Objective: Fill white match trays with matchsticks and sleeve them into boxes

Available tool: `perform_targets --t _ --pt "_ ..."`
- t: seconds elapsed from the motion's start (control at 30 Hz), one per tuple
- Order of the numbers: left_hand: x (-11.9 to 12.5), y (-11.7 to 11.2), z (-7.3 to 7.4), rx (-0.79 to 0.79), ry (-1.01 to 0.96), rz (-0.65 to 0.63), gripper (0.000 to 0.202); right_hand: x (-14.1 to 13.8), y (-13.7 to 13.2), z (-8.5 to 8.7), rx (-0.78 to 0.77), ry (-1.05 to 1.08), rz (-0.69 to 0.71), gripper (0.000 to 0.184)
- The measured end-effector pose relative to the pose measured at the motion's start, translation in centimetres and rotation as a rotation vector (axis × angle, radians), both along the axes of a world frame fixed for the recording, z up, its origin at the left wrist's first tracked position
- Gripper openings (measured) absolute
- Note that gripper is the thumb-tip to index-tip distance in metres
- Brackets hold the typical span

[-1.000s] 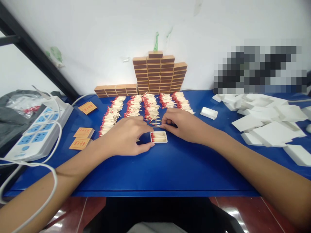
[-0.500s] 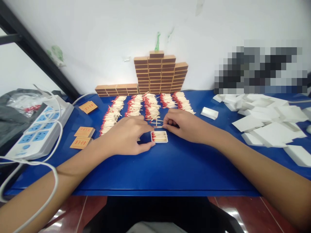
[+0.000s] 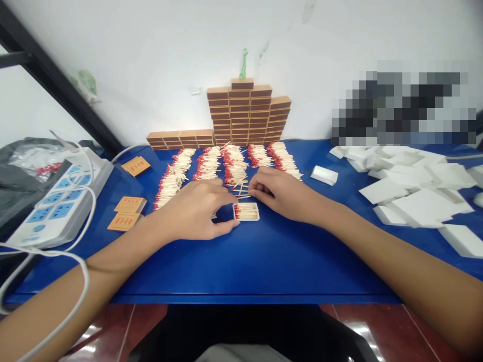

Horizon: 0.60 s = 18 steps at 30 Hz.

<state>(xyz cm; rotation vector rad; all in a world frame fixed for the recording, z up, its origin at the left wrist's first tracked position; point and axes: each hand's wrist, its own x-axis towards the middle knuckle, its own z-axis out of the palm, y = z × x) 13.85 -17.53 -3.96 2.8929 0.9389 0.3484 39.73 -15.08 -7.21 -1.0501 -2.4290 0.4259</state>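
A small white matchbox tray [image 3: 246, 218] lies on the blue table, with red-headed matches [image 3: 247, 209] side by side in it. The thumb and forefinger of my left hand [image 3: 206, 208] grip the tray's left end. Just beyond the tray, my right hand [image 3: 277, 191] has its fingers pinched together at the right ends of a few loose matches [image 3: 240, 191]; whether a match is between the fingertips is hidden. Farther back, the middle match pile [image 3: 234, 166] runs away from the loose matches, with other piles on both sides.
Closed matchboxes [image 3: 241, 113] form a tall stack against the wall. White trays [image 3: 418, 186] are heaped on the right, and a single tray [image 3: 324, 175] lies nearer the middle. Orange matchboxes [image 3: 126, 220] and a power strip [image 3: 64, 196] occupy the left; a white cable [image 3: 86, 274] crosses my left forearm.
My right hand has shifted slightly left over the loose matches, its fingertips drawn closer together. My left hand stays at the tray.
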Motion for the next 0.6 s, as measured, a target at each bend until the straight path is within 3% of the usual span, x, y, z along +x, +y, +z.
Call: perform_targets --t 0.2,0.47,0.6 --pt "0.1 0.0 -0.1 -0.003 0.012 -0.016 0.026 -1.1 0.3 -0.7 0.021 0.084 -0.071 0.011" --pt "0.0 0.0 -0.1 -0.014 -0.004 -0.017 0.025 -1.0 0.4 -0.6 -0.067 0.057 -0.006 0.004" --pt "0.0 0.1 0.0 -0.026 -0.001 -0.011 0.024 -1.3 0.4 -0.2 -0.069 0.003 -0.047 0.013"
